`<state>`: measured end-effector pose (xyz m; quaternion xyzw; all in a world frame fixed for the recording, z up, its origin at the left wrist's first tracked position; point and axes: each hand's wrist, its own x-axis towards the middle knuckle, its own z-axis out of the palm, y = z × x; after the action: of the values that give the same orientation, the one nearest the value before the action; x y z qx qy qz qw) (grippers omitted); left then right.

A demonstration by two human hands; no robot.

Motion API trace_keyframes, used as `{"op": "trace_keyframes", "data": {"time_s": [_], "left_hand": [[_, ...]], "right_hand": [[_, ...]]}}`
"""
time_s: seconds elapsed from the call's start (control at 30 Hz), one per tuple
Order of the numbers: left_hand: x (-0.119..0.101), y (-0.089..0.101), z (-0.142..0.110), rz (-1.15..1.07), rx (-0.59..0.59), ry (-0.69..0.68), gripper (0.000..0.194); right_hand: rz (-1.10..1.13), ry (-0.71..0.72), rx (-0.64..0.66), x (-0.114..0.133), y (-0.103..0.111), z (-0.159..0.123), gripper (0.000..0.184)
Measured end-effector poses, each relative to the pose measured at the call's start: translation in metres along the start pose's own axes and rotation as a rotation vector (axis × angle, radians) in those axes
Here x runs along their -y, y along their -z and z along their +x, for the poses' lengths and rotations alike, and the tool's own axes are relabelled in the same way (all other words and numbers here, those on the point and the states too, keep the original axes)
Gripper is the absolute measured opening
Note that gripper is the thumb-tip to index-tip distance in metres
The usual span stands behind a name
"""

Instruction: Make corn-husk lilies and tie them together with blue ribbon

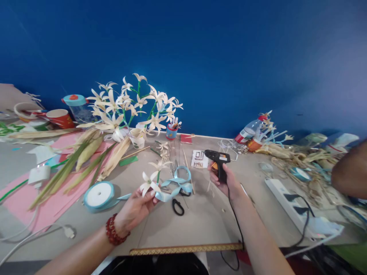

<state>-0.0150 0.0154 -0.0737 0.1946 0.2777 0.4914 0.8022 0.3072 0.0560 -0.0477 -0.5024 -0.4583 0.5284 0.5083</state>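
My left hand [140,208] pinches a white craft flower [149,183] together with a light blue ribbon [169,195] that loops to the right. In my right hand [225,183] is a black hot glue gun [219,162], its nozzle pointing left and its cord running down past my forearm. Under the ribbon lie black-handled scissors [178,207], their blades partly covered. A ribbon spool [100,194] rests on the table left of my left hand. Beyond the glue gun's nozzle is a white card with a printed pattern [199,158].
Many white flowers [113,103] stand in cups at the back left. Corn husks [83,152] lie over pink paper [20,206]. At right are a power strip [283,202], a plastic bottle [249,131] and dried husks [304,164]. Another person's arm [349,172] reaches in at the right edge.
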Motion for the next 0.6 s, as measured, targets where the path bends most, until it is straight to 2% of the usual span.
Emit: {"op": "trace_keyframes", "data": {"time_s": [0.1, 0.2, 0.4, 0.53, 0.6], "left_hand": [[0.000, -0.001, 0.002, -0.039, -0.007, -0.003, 0.012], [0.000, -0.001, 0.002, -0.052, 0.003, 0.006, 0.012], [-0.001, -0.001, 0.003, -0.041, 0.026, 0.016, 0.014], [-0.003, -0.005, 0.004, -0.009, 0.033, 0.004, 0.017], [-0.004, -0.007, 0.003, -0.005, 0.042, -0.001, 0.019]], "right_hand": [[0.094, 0.002, 0.054, 0.007, -0.017, -0.012, 0.024], [0.106, 0.013, 0.151, 0.017, -0.034, -0.025, 0.020], [-0.246, 0.075, 0.374, 0.034, -0.067, -0.053, 0.014], [-0.477, 0.238, 0.501, 0.038, -0.085, -0.057, 0.008], [-0.567, 0.311, 0.513, 0.038, -0.090, -0.055, 0.006]]}}
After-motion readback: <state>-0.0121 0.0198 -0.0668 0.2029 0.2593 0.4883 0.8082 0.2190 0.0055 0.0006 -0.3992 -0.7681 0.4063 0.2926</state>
